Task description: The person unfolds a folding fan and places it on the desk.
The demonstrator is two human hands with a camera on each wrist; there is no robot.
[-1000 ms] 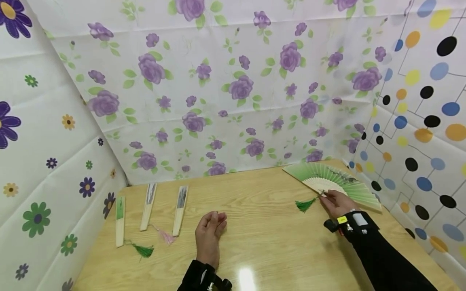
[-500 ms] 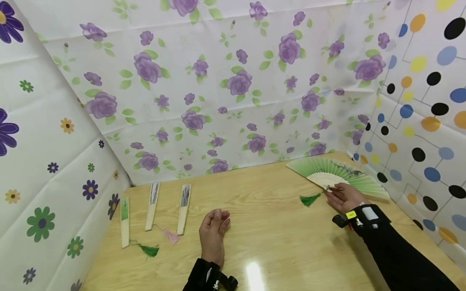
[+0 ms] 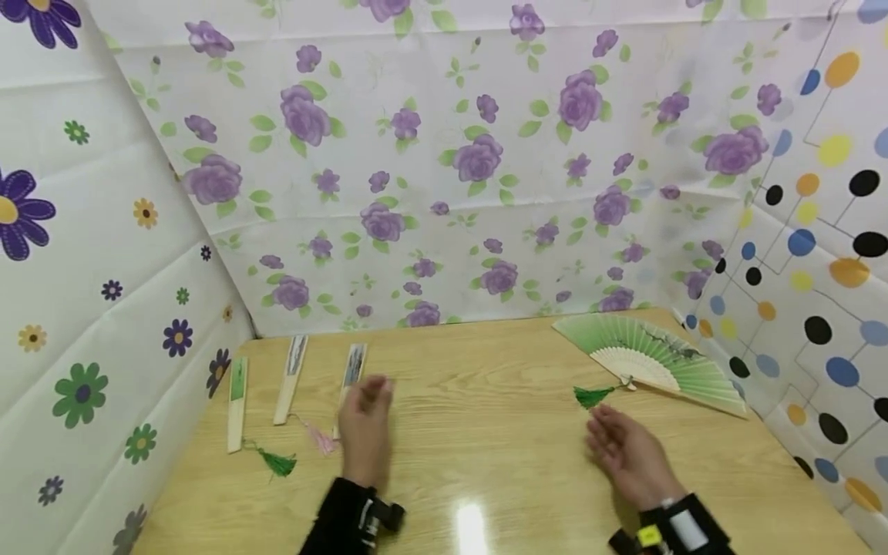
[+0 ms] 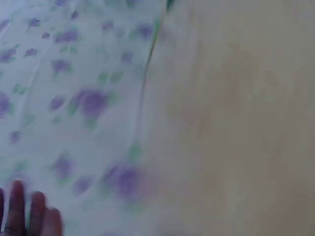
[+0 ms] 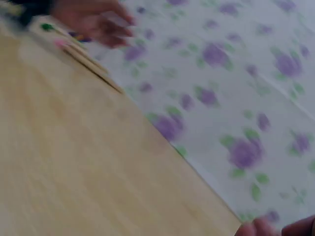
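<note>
The left hand [image 3: 364, 432], fingers relaxed and holding nothing, hovers just over the closed fan [image 3: 349, 383] nearest the table centre, one of three lying side by side at the table's [image 3: 486, 432] left. The right hand [image 3: 627, 455], fingers loosely spread and empty, sits near the green tassel [image 3: 590, 396] of the open green fan [image 3: 655, 358] lying flat at the far right.

A wooden table [image 3: 499, 455] carries everything. Just beyond the right hand [image 3: 627, 455] lies an open green fan [image 3: 659, 358] with its green tassel [image 3: 590, 396]. Beside and beyond the left hand [image 3: 364, 432] lie three folded fans [image 3: 291, 379] side by side, trailing a pink tassel [image 3: 321, 439] and another green one [image 3: 277, 462].
</note>
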